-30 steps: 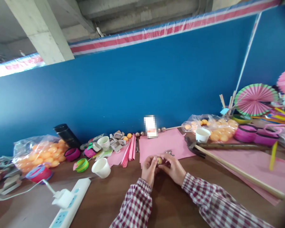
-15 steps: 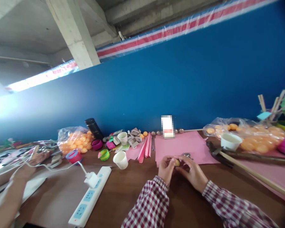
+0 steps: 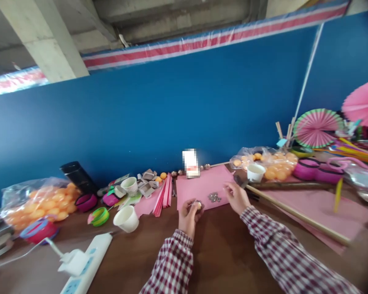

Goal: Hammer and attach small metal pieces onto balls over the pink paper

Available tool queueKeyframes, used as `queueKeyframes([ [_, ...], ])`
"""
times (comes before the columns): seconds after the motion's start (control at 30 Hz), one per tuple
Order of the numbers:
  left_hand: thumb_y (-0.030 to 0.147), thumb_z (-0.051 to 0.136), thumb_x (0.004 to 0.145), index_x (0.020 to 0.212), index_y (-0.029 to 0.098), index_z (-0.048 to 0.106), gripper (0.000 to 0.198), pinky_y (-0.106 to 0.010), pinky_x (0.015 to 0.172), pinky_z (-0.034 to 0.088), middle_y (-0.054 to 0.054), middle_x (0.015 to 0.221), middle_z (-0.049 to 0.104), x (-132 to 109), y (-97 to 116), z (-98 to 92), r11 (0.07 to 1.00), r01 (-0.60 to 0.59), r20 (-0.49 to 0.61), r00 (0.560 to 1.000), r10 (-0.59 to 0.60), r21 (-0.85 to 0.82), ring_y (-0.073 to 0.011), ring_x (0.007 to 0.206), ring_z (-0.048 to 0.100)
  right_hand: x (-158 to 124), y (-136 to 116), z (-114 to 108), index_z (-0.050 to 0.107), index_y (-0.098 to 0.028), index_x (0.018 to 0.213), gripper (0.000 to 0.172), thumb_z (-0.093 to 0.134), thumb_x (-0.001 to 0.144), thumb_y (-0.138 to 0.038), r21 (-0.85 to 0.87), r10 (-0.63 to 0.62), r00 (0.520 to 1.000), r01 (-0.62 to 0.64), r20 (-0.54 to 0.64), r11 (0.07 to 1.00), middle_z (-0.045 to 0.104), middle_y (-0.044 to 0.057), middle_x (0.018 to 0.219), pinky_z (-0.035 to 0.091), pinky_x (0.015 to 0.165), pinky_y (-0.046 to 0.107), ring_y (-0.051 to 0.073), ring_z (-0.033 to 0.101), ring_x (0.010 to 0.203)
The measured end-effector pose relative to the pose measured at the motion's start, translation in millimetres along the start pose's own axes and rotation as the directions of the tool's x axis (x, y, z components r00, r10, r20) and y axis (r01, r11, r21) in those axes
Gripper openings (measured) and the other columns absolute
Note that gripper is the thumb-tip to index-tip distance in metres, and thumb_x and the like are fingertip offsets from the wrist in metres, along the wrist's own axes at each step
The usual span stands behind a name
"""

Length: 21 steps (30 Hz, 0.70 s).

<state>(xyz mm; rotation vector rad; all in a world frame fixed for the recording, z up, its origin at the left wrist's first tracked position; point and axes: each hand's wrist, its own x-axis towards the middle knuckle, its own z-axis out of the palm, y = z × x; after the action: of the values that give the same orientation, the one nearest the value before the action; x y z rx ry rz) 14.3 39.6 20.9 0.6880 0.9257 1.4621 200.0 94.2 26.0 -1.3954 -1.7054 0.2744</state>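
Pink paper point(image 3: 196, 188) lies on the brown tabletop point(image 3: 221, 257) before us, bearing a cluster of small metal bits point(image 3: 214, 197). By the paper's near edge we see the left grip point(image 3: 188, 215) pinching a small round piece point(image 3: 198, 205), partly shiny, between thumb and fingers. The right grip point(image 3: 238, 197) is at the paper's right side, well apart from the left, its fingers bent; we cannot tell whether the fingertips meet or hold anything. Near it we find a long-handled hammer point(image 3: 294, 212) and a white tub point(image 3: 255, 173); folded pink strips point(image 3: 163, 200) lie to the left.
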Motion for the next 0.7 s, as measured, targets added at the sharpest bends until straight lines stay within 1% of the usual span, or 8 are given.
queueKeyframes([
  [0.07,0.027,0.065,0.063,0.087,0.015,0.051,0.031,-0.029,0.07,0.049,-0.007,0.086,0.061,1,0,-1.6,1.0,-0.01,0.007,1.0,0.011,-0.013,-0.015,0.077,0.06,-2,4,3,0.057,-0.017,0.091,0.023,0.04,0.077,-0.023,-0.149,-0.028,0.995,0.042,0.098,0.988,0.06,0.006,0.086,0.04,0.069,0.025,0.014,0.054,0.074],
  [0.13,0.026,0.066,0.062,0.086,0.015,0.051,0.031,-0.03,0.071,0.049,-0.006,0.085,0.061,1,0,-2.2,1.0,-0.014,0.004,1.0,0.014,-0.007,-0.0146,0.078,0.06,-5,3,4,0.059,-0.018,0.085,0.021,0.039,0.078,-0.021,-0.24,-0.059,0.983,0.1,0.173,0.966,0.061,0.004,0.081,0.036,0.074,0.026,0.014,0.053,0.076],
  [0.23,0.026,0.067,0.06,0.085,0.015,0.052,0.032,-0.031,0.073,0.049,-0.005,0.082,0.062,1,1,-0.5,1.0,-0.007,-0.022,1.0,0.007,0.015,-0.0136,0.074,0.06,-7,-3,0,0.06,-0.02,0.082,0.021,0.04,0.078,-0.019,-0.236,-0.094,0.966,0.152,0.24,0.96,0.062,0.001,0.077,0.032,0.079,0.026,0.014,0.053,0.079],
  [0.33,0.028,0.067,0.059,0.085,0.014,0.052,0.033,-0.032,0.075,0.048,-0.005,0.08,0.062,0,2,1.6,0.999,-0.01,-0.03,0.999,0.012,0.048,-0.0133,0.074,0.06,-8,-7,-4,0.06,-0.021,0.081,0.017,0.044,0.075,-0.019,-0.215,-0.098,0.955,0.162,0.281,0.963,0.062,0.001,0.078,0.032,0.076,0.025,0.014,0.053,0.078],
  [0.43,0.027,0.068,0.058,0.088,0.014,0.053,0.036,-0.034,0.077,0.047,-0.006,0.085,0.062,1,0,-0.4,0.993,-0.031,-0.011,0.999,0.032,0.11,-0.0146,0.078,0.059,-9,-8,-5,0.06,-0.021,0.076,0.015,0.045,0.075,-0.02,-0.243,-0.097,0.95,0.173,0.297,0.954,0.061,0.002,0.077,0.033,0.071,0.024,0.014,0.052,0.075],
  [0.57,0.023,0.07,0.055,0.096,0.013,0.053,0.045,-0.034,0.081,0.045,-0.008,0.09,0.061,7,-7,-9.1,0.958,-0.138,0.062,0.99,0.127,0.25,-0.0167,0.084,0.058,-10,-6,-1,0.059,-0.021,0.071,0.017,0.043,0.076,-0.02,-0.282,-0.076,0.959,0.155,0.274,0.947,0.059,0.002,0.074,0.034,0.068,0.024,0.014,0.052,0.074],
  [0.7,0.024,0.068,0.058,0.099,0.014,0.053,0.045,-0.034,0.082,0.043,-0.009,0.097,0.06,11,-11,-15.6,0.917,-0.22,0.106,0.975,0.195,0.333,-0.0174,0.088,0.057,-10,-3,2,0.057,-0.021,0.072,0.013,0.044,0.074,-0.019,-0.26,-0.058,0.972,0.118,0.228,0.959,0.06,0.001,0.073,0.034,0.067,0.024,0.014,0.053,0.072],
])
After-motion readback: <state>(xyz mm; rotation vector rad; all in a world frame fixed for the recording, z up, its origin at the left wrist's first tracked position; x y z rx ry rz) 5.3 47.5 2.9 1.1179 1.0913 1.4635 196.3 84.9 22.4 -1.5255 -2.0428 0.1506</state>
